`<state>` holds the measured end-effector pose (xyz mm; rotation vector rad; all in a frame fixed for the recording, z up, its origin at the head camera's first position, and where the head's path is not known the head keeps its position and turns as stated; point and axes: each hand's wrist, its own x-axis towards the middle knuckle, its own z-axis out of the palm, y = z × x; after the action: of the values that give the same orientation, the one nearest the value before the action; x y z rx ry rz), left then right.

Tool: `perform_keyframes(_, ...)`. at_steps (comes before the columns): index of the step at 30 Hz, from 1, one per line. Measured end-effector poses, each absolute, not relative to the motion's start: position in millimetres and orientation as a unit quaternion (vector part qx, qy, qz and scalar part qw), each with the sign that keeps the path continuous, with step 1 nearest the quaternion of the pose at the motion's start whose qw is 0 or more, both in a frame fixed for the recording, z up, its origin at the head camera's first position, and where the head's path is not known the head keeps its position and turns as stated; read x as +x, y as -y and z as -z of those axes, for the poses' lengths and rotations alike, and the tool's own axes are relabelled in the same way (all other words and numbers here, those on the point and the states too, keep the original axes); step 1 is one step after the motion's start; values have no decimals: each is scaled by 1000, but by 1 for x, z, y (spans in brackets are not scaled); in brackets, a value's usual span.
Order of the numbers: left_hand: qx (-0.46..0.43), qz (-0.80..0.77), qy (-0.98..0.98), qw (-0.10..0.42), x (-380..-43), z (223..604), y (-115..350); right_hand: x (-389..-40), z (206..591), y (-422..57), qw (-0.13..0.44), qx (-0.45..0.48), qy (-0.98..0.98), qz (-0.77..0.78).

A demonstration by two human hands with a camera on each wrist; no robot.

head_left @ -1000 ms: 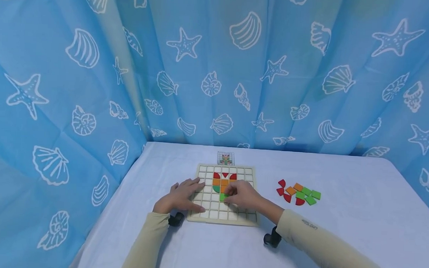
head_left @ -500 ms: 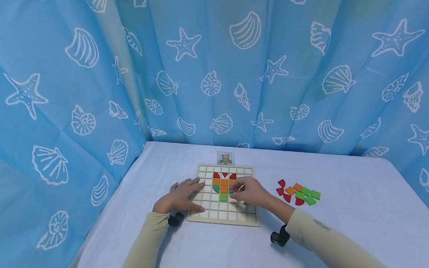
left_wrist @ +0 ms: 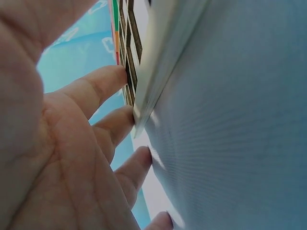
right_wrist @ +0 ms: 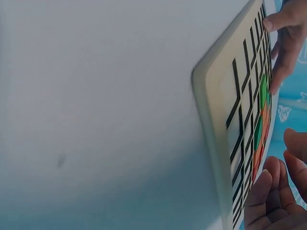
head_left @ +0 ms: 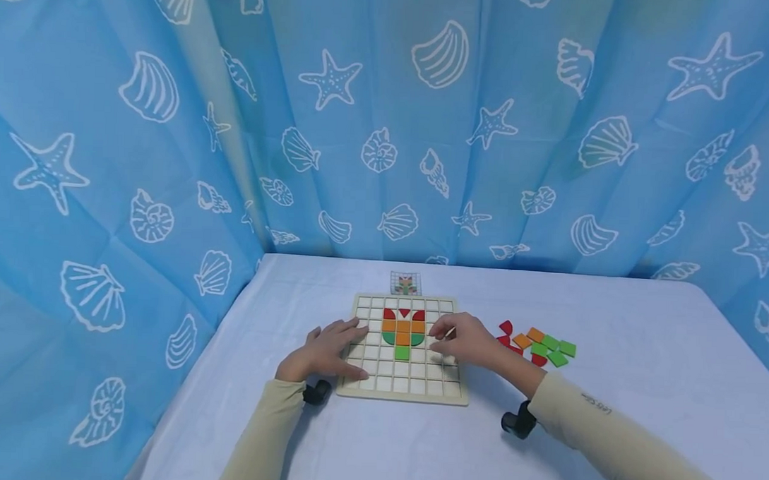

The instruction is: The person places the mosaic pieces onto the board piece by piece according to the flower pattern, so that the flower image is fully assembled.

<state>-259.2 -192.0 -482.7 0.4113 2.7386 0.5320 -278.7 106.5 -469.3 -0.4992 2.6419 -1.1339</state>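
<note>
Square gridded board lying on a white tablecloth, with a tulip-like tile pattern in its cells. The left hand spreads its fingers wide at the board's left edge; a sideways push there could slide the board. The right hand, thumb and forefinger slightly parted with no tile visible between, could unseat a piece by brushing it. The left wrist view shows fingertips meeting the board's edge; only the head view shows the loose tiles.
</note>
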Motion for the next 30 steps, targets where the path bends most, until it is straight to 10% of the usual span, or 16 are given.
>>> perform_keyframes(30,145,-175,-961,161,-261,485,192,-306,453,-224,62,-62,-931,353)
